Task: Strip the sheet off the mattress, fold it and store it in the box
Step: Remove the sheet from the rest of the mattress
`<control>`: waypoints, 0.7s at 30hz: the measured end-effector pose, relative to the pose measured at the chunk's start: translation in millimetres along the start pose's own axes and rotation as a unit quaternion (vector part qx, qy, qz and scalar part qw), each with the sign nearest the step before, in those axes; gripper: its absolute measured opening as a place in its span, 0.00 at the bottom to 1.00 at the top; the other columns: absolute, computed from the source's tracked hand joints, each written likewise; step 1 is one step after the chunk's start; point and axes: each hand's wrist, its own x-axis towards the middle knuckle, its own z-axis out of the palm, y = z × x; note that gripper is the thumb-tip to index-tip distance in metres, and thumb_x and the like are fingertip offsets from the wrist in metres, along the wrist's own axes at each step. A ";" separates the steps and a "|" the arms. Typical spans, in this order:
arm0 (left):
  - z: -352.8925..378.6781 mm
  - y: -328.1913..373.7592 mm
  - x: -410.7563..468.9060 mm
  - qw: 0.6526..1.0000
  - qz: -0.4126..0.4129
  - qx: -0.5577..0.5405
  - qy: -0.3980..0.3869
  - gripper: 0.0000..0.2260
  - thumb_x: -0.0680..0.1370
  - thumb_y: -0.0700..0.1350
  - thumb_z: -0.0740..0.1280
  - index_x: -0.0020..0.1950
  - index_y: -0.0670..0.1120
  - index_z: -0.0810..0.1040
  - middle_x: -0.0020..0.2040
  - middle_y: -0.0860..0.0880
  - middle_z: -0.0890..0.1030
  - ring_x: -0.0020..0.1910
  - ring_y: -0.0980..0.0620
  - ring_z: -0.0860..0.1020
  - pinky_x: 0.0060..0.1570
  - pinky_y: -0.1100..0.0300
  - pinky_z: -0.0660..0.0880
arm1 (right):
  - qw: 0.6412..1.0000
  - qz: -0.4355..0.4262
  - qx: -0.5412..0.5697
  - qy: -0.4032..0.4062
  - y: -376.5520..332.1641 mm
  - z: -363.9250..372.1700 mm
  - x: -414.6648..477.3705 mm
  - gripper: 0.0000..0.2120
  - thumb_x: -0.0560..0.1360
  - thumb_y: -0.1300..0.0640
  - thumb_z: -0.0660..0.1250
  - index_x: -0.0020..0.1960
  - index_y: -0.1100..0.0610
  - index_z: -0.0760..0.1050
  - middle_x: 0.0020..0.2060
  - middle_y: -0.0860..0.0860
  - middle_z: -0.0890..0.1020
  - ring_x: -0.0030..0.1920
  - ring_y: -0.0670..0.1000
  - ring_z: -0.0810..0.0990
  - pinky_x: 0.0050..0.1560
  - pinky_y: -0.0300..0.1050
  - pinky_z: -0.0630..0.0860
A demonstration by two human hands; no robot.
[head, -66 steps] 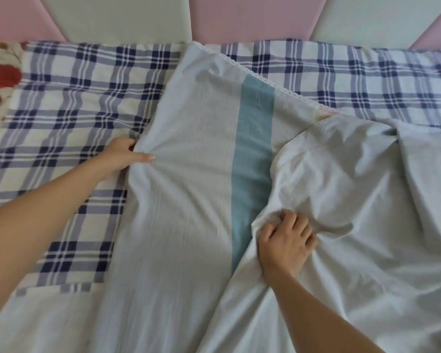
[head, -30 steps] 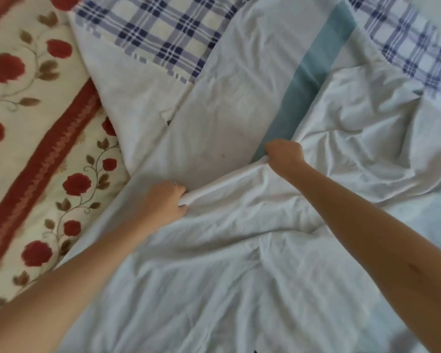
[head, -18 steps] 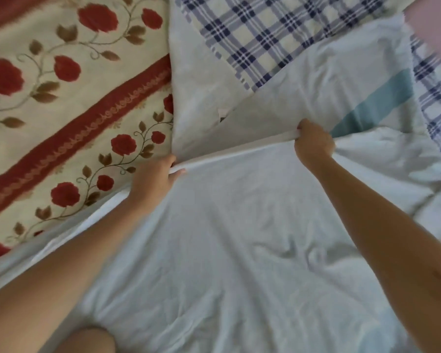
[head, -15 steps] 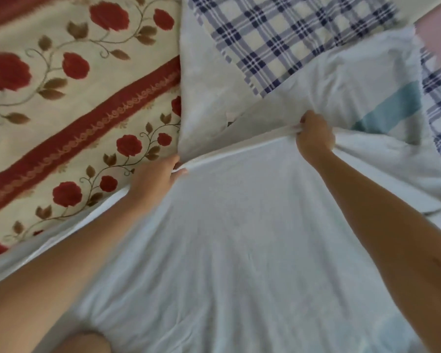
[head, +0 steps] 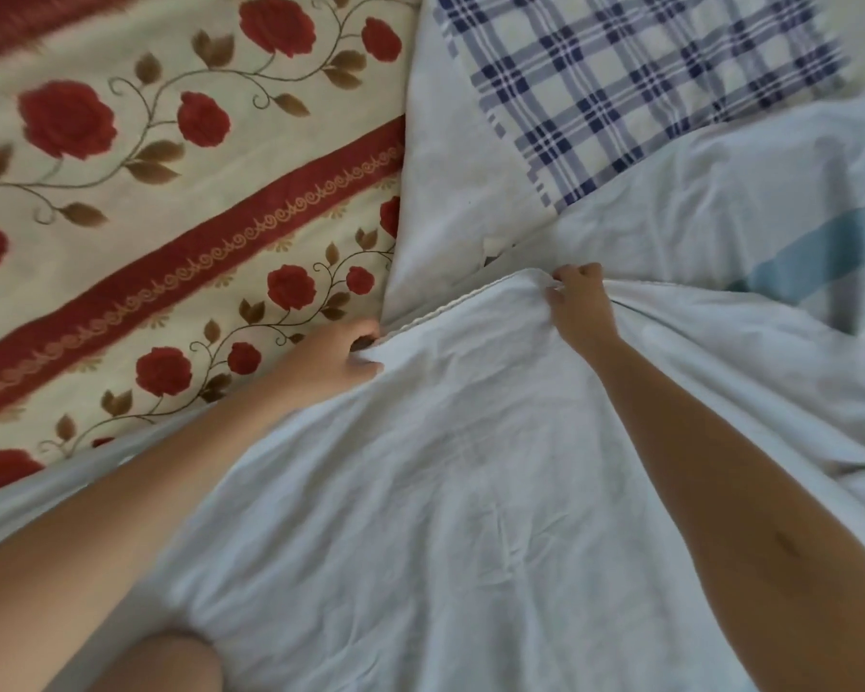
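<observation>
Knee (head: 161, 661) cut off at bottom edge. White sheet (head: 420, 491) bunched across the bed. Left hand (head: 338, 357) curled round its trimmed edge, fingertips buried in cloth; right hand (head: 578, 302) pinching same edge. Beyond: rose-print surface (head: 171, 202), plaid cloth (head: 620, 92), teal stripe (head: 810, 262) blurred.

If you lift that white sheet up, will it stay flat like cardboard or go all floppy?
Probably floppy: the white sheet bunches into folds where the left hand and right hand pinch its edge. It looks thin and wrinkled, so likely light. It would likely sag between the hands, not stay flat.
</observation>
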 end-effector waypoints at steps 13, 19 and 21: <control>-13.1 -16.4 12.2 0.992 0.053 -0.076 0.081 0.17 0.74 0.46 0.70 0.35 0.52 0.62 0.31 0.54 0.65 0.30 0.55 0.63 0.34 0.58 0.59 | 0.985 0.022 0.157 0.063 -11.1 -11.5 36.7 0.08 0.77 0.64 0.62 0.54 0.62 0.78 0.52 0.58 0.79 0.48 0.50 0.74 0.46 0.36 0.67; -9.9 -34.2 22.2 0.991 0.000 -0.045 0.124 0.17 0.73 0.46 0.71 0.36 0.52 0.62 0.31 0.53 0.67 0.29 0.54 0.64 0.32 0.58 0.60 | 0.990 -0.006 0.131 0.042 -27.7 -10.4 57.2 0.08 0.77 0.63 0.64 0.53 0.64 0.78 0.48 0.56 0.79 0.46 0.49 0.74 0.43 0.33 0.65; -10.3 -34.1 24.5 0.993 -0.012 -0.040 0.112 0.16 0.72 0.47 0.72 0.36 0.52 0.64 0.31 0.53 0.68 0.30 0.54 0.65 0.32 0.58 0.61 | 0.993 0.000 0.118 0.030 -26.0 -4.0 61.9 0.08 0.77 0.62 0.64 0.53 0.65 0.77 0.45 0.54 0.77 0.46 0.49 0.73 0.38 0.31 0.63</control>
